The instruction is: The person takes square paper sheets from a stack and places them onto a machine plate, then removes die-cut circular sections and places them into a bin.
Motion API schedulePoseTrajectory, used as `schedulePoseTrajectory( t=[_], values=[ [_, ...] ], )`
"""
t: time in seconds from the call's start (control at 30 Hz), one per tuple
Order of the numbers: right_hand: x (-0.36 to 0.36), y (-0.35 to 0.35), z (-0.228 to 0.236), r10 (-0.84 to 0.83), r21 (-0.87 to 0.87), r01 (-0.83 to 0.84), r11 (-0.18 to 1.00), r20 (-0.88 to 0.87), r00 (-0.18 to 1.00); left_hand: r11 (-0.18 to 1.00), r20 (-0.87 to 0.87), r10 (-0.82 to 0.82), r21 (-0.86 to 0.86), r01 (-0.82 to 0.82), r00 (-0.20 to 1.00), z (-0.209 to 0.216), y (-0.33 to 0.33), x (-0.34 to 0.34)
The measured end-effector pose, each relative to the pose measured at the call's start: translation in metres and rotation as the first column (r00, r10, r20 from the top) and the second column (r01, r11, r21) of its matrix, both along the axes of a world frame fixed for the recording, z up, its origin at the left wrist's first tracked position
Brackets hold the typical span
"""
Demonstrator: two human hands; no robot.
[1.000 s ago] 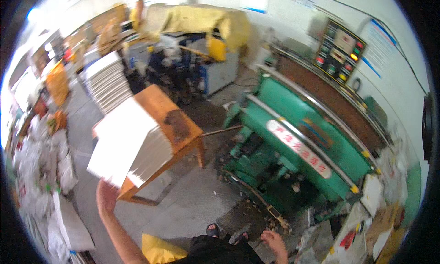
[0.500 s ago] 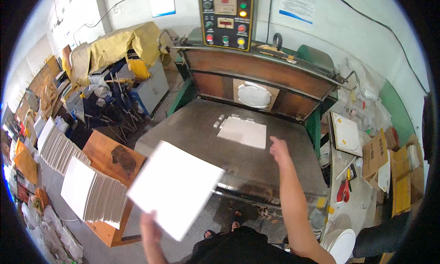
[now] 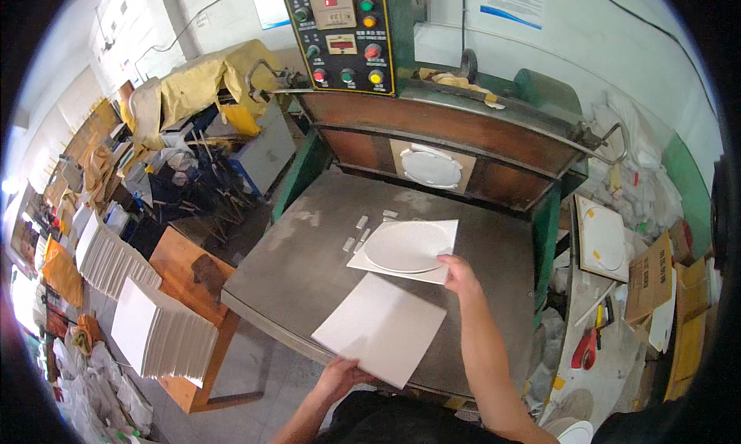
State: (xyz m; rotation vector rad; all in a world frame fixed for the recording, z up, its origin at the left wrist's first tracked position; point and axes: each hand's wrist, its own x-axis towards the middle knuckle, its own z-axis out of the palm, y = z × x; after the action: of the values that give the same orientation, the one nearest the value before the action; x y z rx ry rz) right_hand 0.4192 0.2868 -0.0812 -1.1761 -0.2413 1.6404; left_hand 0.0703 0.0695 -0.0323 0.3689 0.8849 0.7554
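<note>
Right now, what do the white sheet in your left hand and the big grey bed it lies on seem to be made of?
The white square sheet looks like stiff matt paperboard: flat, thin-edged, no gloss, though foam board cannot be excluded. The grey machine bed looks like bare metal, probably steel: dull sheen with worn, scuffed patches. The sheet with a pressed circle under the right hand appears to be the same board.

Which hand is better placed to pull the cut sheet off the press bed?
Right, probably. The right hand already rests on the corner of the die-cut sheet with the round cut. The left hand is occupied, its grip on the near edge of the blank white sheet, nearer the body.
</note>
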Motion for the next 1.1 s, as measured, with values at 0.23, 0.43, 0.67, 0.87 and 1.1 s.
schedulePoseTrajectory(
  t=[0.23,0.43,0.67,0.87,1.1],
  values=[
    [0.093,-0.157,0.079,-0.289,0.273,0.24,0.932,0.158,0.944,0.985,-0.1,0.145,-0.083,-0.154,0.984,-0.053,0.163,0.109],
    [0.119,-0.331,0.046,-0.505,0.175,0.473,0.863,0.302,0.809,0.979,-0.056,0.195,-0.051,-0.198,0.979,-0.087,0.182,0.108],
    [0.019,-0.413,0.082,-0.608,0.219,0.593,0.775,0.516,0.603,0.465,-0.806,0.392,0.589,0.661,0.443,-0.043,0.171,0.18],
    [-0.038,-0.425,0.139,-0.536,0.139,0.623,0.77,0.671,0.512,0.316,-0.854,0.518,0.246,0.916,0.05,-0.083,0.217,0.242],
    [-0.085,-0.468,0.146,-0.704,0.251,0.759,0.601,0.615,0.354,0.226,-0.851,0.372,0.47,0.853,0.37,-0.07,0.186,0.233]
  ],
)
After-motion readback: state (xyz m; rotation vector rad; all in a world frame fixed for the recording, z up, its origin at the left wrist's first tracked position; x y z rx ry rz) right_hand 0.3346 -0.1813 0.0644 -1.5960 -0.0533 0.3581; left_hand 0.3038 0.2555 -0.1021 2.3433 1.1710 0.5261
